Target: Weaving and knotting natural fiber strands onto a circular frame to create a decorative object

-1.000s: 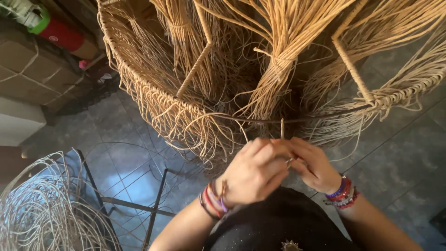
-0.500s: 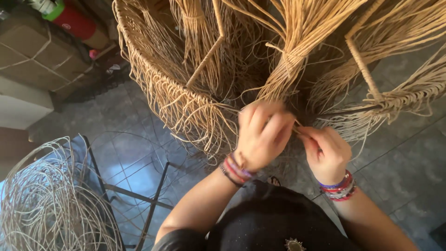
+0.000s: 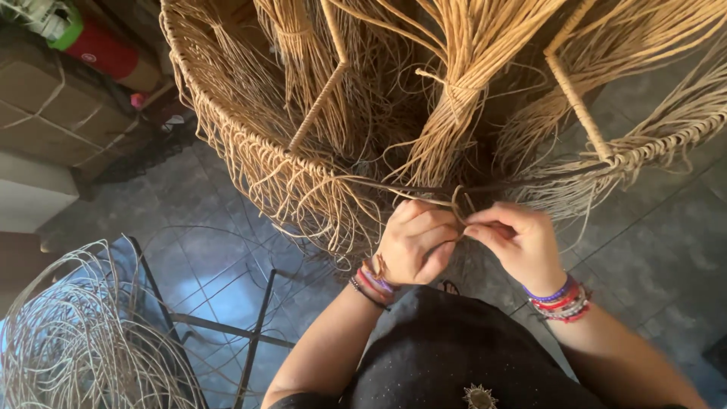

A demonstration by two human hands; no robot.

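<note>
Above grey floor tiles (image 3: 651, 250): large round woven frame (image 3: 250, 151), tan strand bundles (image 3: 454, 98) hanging loose. At its dark rim wire (image 3: 424, 189), left hand (image 3: 413, 242) and right hand (image 3: 519, 242), each pinched shut on one cord strand (image 3: 459, 203). Probably light, pliable, slightly springy; best gripped close beside the rim.

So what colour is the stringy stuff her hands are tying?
Tan, like straw: the cord between the hands, in the head view.

Left hand (image 3: 415, 242) and right hand (image 3: 519, 241), apparently pinching 1 tan strand (image 3: 459, 203) at the woven frame's rim (image 3: 250, 144).
</note>
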